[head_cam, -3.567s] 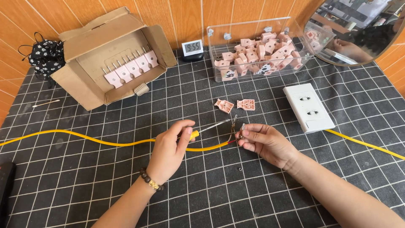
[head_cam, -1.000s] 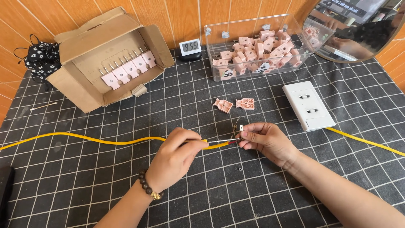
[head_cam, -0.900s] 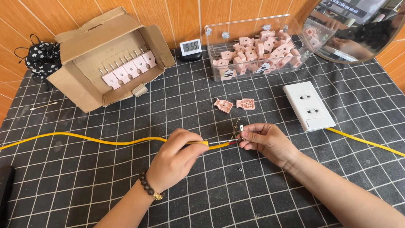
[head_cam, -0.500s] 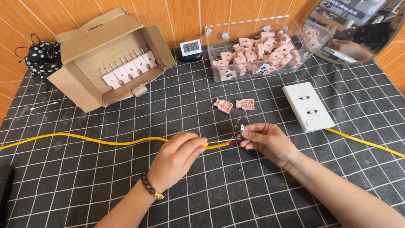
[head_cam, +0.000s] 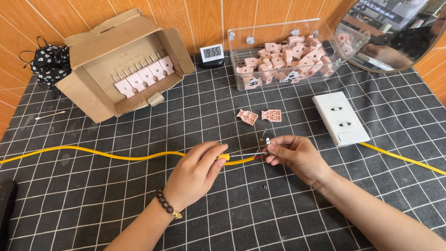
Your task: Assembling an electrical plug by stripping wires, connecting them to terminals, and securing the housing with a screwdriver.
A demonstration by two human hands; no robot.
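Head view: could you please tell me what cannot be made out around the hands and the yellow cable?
- Small metal part at the right hand: too small, and the fingertips cover it.
- Left hand grip on the yellow cable: hidden under the fingers.
- Cable's far ends: cut off by the left and right edges.
- Black object: cut off by the left edge.

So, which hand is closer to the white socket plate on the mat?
The right hand. It lies just left of the white socket plate, slightly nearer the camera, not touching it. The left hand is further left, at the yellow cable.
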